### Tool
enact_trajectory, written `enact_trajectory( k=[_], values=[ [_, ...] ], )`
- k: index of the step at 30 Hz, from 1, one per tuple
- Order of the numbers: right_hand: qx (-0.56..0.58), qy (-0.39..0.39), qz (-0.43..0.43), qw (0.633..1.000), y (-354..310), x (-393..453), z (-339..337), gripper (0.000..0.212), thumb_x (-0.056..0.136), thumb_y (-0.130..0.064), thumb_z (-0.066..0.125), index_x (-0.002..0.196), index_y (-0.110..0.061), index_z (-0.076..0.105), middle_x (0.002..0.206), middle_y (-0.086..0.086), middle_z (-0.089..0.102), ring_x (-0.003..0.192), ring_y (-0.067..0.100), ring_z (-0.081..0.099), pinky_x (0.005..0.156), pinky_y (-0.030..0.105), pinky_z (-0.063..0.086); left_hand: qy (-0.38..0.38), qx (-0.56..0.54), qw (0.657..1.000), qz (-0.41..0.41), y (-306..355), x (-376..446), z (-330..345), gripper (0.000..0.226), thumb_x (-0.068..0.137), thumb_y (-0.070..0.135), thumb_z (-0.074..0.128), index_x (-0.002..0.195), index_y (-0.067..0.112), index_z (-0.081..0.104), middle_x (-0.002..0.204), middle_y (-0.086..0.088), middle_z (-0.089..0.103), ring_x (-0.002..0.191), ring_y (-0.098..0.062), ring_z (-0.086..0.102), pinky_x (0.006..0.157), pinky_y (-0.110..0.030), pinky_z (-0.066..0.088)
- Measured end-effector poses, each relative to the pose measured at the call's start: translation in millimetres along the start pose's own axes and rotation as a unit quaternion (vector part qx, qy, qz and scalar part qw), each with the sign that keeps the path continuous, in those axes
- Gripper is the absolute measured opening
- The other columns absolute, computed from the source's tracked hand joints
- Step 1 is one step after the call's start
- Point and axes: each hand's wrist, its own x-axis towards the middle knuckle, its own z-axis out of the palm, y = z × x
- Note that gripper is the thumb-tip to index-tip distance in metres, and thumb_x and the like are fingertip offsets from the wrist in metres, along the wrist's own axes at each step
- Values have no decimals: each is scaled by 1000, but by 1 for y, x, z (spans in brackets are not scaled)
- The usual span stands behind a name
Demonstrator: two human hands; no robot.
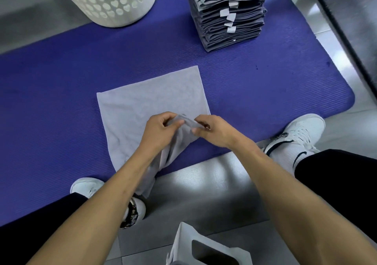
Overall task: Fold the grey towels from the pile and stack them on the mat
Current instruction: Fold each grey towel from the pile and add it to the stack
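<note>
Partly, perhaps, towel point(151, 101) under hands.

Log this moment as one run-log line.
left hand: pinching flat grey cloth towel edge | right hand: pinching same edge | towel: on ribbed purple foam mat | tall folded grey towel stack: behind

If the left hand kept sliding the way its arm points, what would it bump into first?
Probably the right hand, since the left hand points up and to the right, and both pinch the same bunched towel edge. Depth is hard to judge.
</note>
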Motion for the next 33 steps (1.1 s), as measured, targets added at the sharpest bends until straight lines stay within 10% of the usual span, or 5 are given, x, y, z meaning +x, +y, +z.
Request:
enact_trajectory(
  k=[10,18,33],
  values=[
    [17,-7,64,998,49,38,-25,30,100,-32,53,85,-5,52,76,5,52,66,12,44,64,30,41,-42,143,988,29,11,131,-20,12,94,25,63,92,19,73,86,-5,72,80,-24,65,72,-30,50],
    [57,86,140,985,92,59,0,30,101,-18,44,73,-26,50,63,-8,47,68,19,40,66,32,34,-82,241,967,10,-12,249,32,12,93,24,67,96,15,73,83,7,63,76,-7,54,69,-20,41],
    [102,215,215,947,96,71,23,26,95,-42,57,77,-24,66,92,-4,55,87,-3,48,65,14,43,56,225,972,29,-46,280,68,6,87,30,71,92,26,74,95,1,64,84,-8,55,75,-20,38]
  ],
)
